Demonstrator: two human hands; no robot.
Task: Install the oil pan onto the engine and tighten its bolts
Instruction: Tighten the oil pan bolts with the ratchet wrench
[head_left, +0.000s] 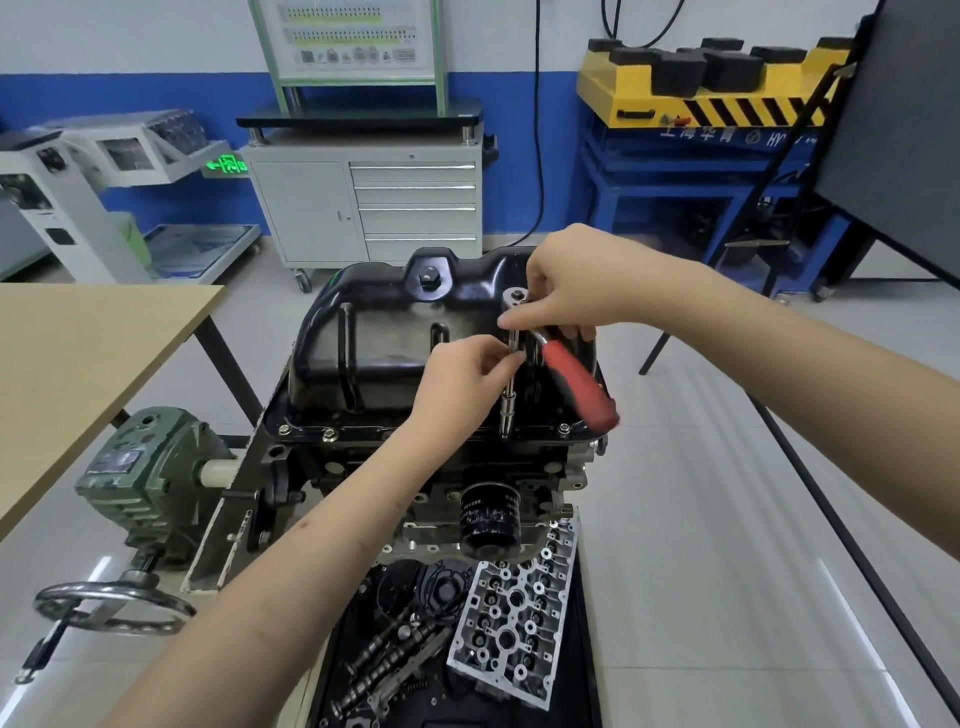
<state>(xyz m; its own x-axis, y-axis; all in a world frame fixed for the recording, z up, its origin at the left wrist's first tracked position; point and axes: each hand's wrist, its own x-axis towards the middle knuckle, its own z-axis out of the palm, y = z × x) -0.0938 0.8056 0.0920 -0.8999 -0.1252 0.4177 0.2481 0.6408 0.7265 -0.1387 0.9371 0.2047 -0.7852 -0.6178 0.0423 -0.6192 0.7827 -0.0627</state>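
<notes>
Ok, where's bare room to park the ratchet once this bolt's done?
The wooden table left of the oil pan shows a bare top. The tray below the oil filter is crowded with the cylinder head and camshafts.

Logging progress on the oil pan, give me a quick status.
Right hand grips ratchet head; left hand pinches extension bar. Socket on near flange bolt. Oil pan seated on engine. Nothing blocking.

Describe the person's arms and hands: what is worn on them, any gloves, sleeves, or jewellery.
Both forearms are bare as far as the frame shows: no sleeves in view. The left hand and the right hand wear no gloves, and no rings, watch or wristband can be seen. The left forearm shows a few small marks.
</notes>
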